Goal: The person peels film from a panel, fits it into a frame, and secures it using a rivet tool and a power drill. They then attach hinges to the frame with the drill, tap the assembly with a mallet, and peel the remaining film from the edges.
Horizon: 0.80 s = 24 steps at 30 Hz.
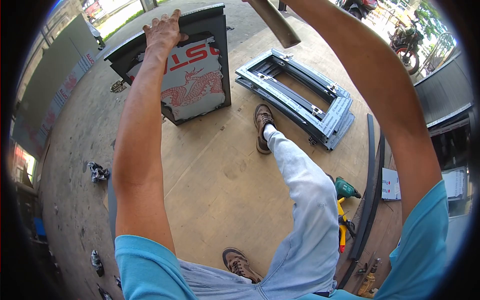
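Observation:
My left hand grips the top edge of a dark framed panel that stands upright at the upper left. Torn white film with red lettering and a red dragon print covers the panel's face. My right arm reaches up past the top edge of the view, so the right hand itself is hidden. Near it a brownish bar or tube slants down into view from the top; what holds it cannot be seen.
Stacked metal frames with hinges lie on the plywood sheet. Right of my leg are a green power tool, a yellow tool and long dark strips. A person stands far off at the upper left.

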Available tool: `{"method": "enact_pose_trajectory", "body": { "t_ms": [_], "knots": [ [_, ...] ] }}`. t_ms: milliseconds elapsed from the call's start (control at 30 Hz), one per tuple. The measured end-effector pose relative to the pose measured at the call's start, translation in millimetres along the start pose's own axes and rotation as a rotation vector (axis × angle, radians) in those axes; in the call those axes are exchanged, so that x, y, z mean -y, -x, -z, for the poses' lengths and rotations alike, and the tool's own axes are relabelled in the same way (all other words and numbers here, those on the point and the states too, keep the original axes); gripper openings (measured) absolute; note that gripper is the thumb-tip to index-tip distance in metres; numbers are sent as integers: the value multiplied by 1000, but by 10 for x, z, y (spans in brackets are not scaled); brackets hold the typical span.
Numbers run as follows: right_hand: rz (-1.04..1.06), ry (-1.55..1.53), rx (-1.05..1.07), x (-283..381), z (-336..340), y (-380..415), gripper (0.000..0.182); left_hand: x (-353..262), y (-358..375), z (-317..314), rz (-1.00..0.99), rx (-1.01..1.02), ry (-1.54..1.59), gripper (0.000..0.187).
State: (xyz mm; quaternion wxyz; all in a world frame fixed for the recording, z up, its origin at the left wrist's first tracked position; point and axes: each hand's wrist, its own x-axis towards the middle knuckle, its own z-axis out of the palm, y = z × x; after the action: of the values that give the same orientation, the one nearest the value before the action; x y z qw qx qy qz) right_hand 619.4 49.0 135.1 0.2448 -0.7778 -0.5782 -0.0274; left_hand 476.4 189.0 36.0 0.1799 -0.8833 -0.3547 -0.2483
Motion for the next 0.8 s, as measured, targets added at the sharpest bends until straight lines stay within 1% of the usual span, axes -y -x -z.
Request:
{"method": "enact_pose_trajectory", "body": {
  "t_ms": [67,167,200,233,300,367,400,433,467,500,533,567,600,633,667,700,767,800],
  "knots": [
    [-96,-125,-4,-14,-171,46,33,-6,12,25,0,33,-2,71],
    [-130,-260,-38,-79,-421,78,33,-3,43,76,-3,40,-11,72],
    [-120,-325,-76,-123,-498,98,33,-6,56,86,-5,43,-34,67],
    [-85,-429,-144,-181,-566,134,33,9,33,157,-25,43,-34,67],
    [16,-664,-279,-406,-698,410,34,7,136,155,-65,22,-110,61],
    [-227,-436,-134,-65,-58,1463,43,82,186,248,-215,100,-66,56],
    [-280,-272,-181,-183,-99,1880,45,103,271,397,-323,146,6,52],
    [-362,-250,-180,-430,-146,2303,41,37,546,635,-420,169,130,45],
    [-476,-340,-161,-684,-329,2858,40,-64,1065,877,-484,157,174,34],
    [-534,-380,-220,-890,-609,3407,42,-77,1520,893,-481,272,258,22],
    [-697,-333,-221,-1089,-938,3963,44,-150,2048,1008,-445,421,264,21],
    [-783,-259,-235,-1350,-1242,4475,45,-94,2544,761,-588,395,304,29],
    [-914,-180,-197,-1450,-1441,4945,49,-147,3031,697,-609,548,285,37],
    [-1067,-157,-174,-1497,-1633,5362,45,-123,3519,511,-724,450,402,49],
    [-1129,-118,-192,-1486,-1767,5694,47,-155,3929,354,-613,568,468,59],
    [-1192,-88,-209,-1450,-1917,5988,50,-78,4368,40,-615,659,515,73],
    [-1283,-117,-196,-1460,-2163,6456,56,-100,4989,-234,-619,697,468,84],
    [-1308,-122,-194,-1391,-2222,6597,56,-78,5250,-380,-622,715,415,87]
  ]
}}
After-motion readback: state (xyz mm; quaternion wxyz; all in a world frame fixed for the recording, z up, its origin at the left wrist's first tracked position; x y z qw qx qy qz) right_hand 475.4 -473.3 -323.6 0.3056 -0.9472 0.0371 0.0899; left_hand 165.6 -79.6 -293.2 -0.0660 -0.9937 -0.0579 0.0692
